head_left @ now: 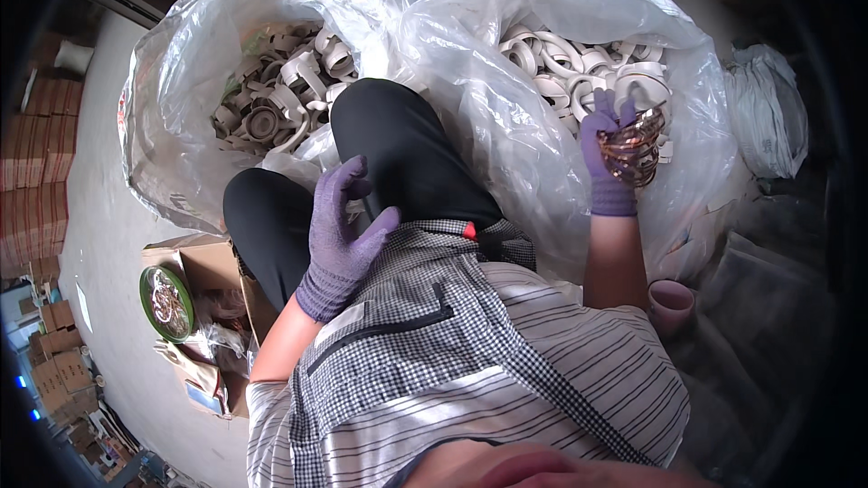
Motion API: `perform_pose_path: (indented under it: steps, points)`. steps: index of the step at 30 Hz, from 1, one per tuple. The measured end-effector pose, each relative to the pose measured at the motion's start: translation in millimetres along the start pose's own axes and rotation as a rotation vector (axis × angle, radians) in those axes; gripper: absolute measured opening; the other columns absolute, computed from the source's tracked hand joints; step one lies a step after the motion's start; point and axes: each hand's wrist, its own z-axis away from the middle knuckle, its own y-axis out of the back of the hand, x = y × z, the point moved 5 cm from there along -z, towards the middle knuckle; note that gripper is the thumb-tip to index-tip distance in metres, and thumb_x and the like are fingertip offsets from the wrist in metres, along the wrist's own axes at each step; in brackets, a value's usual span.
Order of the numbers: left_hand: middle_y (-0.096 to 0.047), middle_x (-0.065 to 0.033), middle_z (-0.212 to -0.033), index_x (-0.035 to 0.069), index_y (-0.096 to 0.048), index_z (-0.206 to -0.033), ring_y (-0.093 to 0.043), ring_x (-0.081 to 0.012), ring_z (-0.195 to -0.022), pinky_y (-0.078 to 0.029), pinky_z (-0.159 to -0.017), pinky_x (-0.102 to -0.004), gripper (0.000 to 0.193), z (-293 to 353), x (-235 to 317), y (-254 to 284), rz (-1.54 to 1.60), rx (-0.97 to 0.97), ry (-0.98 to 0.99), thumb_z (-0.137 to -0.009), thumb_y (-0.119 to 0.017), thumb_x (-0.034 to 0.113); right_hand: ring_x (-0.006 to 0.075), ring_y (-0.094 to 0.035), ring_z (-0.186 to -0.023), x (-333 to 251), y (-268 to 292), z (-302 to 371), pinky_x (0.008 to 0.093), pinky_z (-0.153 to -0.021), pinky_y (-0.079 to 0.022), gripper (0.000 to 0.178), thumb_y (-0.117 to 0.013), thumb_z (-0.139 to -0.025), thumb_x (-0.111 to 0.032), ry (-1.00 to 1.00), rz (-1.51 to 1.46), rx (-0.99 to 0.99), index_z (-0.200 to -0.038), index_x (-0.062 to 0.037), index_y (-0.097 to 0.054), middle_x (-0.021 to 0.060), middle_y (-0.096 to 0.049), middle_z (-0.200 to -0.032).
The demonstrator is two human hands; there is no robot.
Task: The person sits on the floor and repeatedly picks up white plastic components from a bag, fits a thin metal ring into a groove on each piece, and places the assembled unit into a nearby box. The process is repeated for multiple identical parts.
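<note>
My left hand [342,239], in a purple knit glove, is held over my lap with fingers bent and thumb apart, and nothing lies between them. On the right, my right hand [597,140], gloved the same way, holds a bunch of thin copper-coloured metal rings [636,146]. That hand is above an open clear plastic bag [470,90] of white plastic ring-shaped parts [561,59]. Its fingertips are beside a white round part [644,81]; whether they touch it I cannot tell. A second bag [181,63], at left, contains greyish-white clamp-like parts [276,95].
By my left leg, an open cardboard box [212,262] has a green-rimmed round tray [167,305] of copper-coloured pieces on its edge. A pink cup [671,305] stands near my right elbow. White sacking [767,108] lies far right, and stacked cartons [41,163] line the left.
</note>
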Motion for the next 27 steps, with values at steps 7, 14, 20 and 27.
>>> perform_pose_path:
  steps: [7,14,20,27]
  points:
    - [-0.058,-0.0135,-0.130,0.000,-0.051,-0.142,-0.063,-0.0229,-0.112,-0.051,-0.099,-0.0347,0.065,-10,-3,3,-0.098,-0.063,-0.026,-0.085,-0.082,0.013,0.0215,-0.051,-0.112,49,-6,-57,0.0330,-0.095,-0.042,0.050,-0.052,-0.100,-0.019,-0.017,-0.071,0.034,-0.149,-0.0069,-0.050,0.0137,-0.052,-0.147]
    - [-0.064,-0.0173,-0.120,0.002,-0.064,-0.128,-0.067,-0.0316,-0.107,-0.055,-0.097,-0.0397,0.051,-59,-76,109,-0.498,0.255,0.059,-0.084,-0.079,0.023,0.0059,-0.044,-0.054,-124,38,-68,0.0215,-0.056,-0.039,0.038,-0.043,-0.111,-0.013,-0.728,-2.544,-0.484,-0.147,-0.0029,-0.048,0.0076,-0.062,-0.100]
    - [-0.073,-0.0216,-0.113,0.004,-0.070,-0.124,-0.071,-0.0343,-0.104,-0.055,-0.094,-0.0429,0.064,-170,-220,162,-0.785,-0.160,0.575,-0.080,-0.073,0.051,0.0023,-0.033,-0.052,-261,23,-17,0.0195,-0.053,-0.035,0.038,-0.041,-0.111,-0.013,-0.503,-2.500,-1.030,-0.146,-0.0010,-0.049,0.0047,-0.058,-0.097]
    - [-0.070,-0.0196,-0.127,0.011,-0.067,-0.133,-0.068,-0.0358,-0.114,-0.053,-0.098,-0.0461,0.066,-221,-387,158,-1.006,-0.599,0.378,-0.090,-0.061,0.061,0.0009,-0.033,-0.050,-276,36,-28,0.0196,-0.050,-0.035,0.034,-0.042,-0.109,-0.009,-0.431,-2.338,-1.038,-0.138,-0.0062,-0.059,0.0074,-0.066,-0.098]
